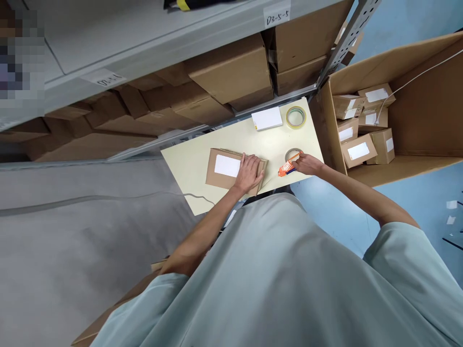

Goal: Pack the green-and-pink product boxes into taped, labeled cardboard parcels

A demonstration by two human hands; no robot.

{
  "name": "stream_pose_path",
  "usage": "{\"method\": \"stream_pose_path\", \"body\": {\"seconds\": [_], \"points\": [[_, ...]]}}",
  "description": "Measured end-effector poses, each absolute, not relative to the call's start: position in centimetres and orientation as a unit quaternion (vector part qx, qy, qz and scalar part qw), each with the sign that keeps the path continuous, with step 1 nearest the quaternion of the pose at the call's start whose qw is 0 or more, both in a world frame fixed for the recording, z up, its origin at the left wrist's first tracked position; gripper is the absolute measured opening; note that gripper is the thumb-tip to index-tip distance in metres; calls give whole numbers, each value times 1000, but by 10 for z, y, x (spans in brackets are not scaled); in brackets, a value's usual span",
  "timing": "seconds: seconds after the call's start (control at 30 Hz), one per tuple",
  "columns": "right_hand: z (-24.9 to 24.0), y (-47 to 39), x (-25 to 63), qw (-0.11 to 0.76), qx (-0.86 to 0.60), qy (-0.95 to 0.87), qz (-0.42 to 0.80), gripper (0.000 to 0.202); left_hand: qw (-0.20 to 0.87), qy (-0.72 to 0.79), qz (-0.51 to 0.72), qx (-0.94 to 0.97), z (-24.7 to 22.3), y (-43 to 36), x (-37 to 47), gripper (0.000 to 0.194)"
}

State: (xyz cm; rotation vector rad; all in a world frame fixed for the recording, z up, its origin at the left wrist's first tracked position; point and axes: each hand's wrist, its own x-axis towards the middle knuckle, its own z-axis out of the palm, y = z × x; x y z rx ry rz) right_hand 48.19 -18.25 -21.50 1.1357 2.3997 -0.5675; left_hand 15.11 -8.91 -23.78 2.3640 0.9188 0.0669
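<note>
A small cardboard box (223, 180) with a white label (227, 165) lies on the pale tabletop. My left hand (249, 172) rests flat on its right part, fingers stretched over the top and thumb near the right edge. That end of the box is partly hidden under the hand. To the right, my right hand (307, 164) is closed around an orange tape dispenser (285, 168), which sits low near the table's front edge. A grey-looking tape roll (289, 153) shows behind the dispenser. Whether a strip of tape runs to the box, I cannot make out.
A white flat box (266, 119) and a yellowish tape roll (296, 117) lie at the table's (181, 166) back. A large open carton (408, 168) on the right holds several labelled boxes. Shelving (202, 29) with cartons stands behind. A cable (144, 198) reaches the table's left side.
</note>
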Motion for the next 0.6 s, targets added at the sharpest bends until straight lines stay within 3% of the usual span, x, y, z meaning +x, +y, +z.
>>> {"method": "stream_pose_path", "body": {"seconds": [0.33, 0.6], "points": [[-213, -156, 533, 248, 476, 819, -204, 38, 331, 272, -5, 903, -241, -102, 129, 52], [-226, -104, 439, 227, 458, 842, -171, 42, 361, 175, -37, 915, -240, -111, 132, 55]]}}
